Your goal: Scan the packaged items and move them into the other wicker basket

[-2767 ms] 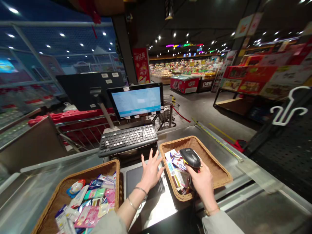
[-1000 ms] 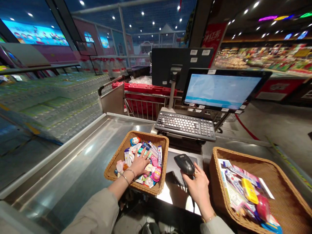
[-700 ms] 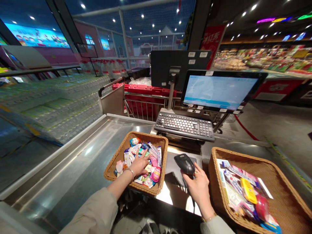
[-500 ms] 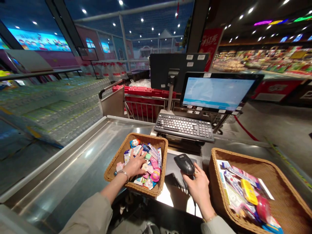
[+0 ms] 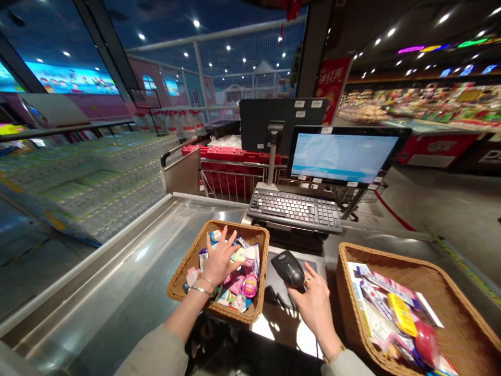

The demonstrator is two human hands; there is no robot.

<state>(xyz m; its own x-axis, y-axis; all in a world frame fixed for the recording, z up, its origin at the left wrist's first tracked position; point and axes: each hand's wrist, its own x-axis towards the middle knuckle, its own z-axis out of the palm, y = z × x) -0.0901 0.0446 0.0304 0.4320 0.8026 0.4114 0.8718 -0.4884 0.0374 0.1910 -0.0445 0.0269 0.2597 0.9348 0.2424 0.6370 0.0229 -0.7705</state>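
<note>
**Checkout counter, head-camera view.** The left hand (image 5: 221, 263), fingers spread open, rests on small, brightly coloured retail packets (image 5: 236, 283) heaped in a woven tan wicker basket (image 5: 183, 277) at 7 o'clock. The right hand (image 5: 315, 308), at 5 o'clock, has its fingers curled around a black handheld barcode scanner (image 5: 287, 268), which is held just above a dark flat counter pad (image 5: 279, 318). A second woven wicker basket (image 5: 344, 292), holding flat packaged goods (image 5: 385, 310), sits at 4 o'clock. A black keyboard (image 5: 294, 210) lies at 12 o'clock, below a black-framed touchscreen monitor (image 5: 340, 156) at 1 o'clock.

Wicker basket (image 5: 186, 258) left of barcode scanner (image 5: 287, 268), second basket (image 5: 341, 292) right, keyboard (image 5: 294, 210) behind.
</note>
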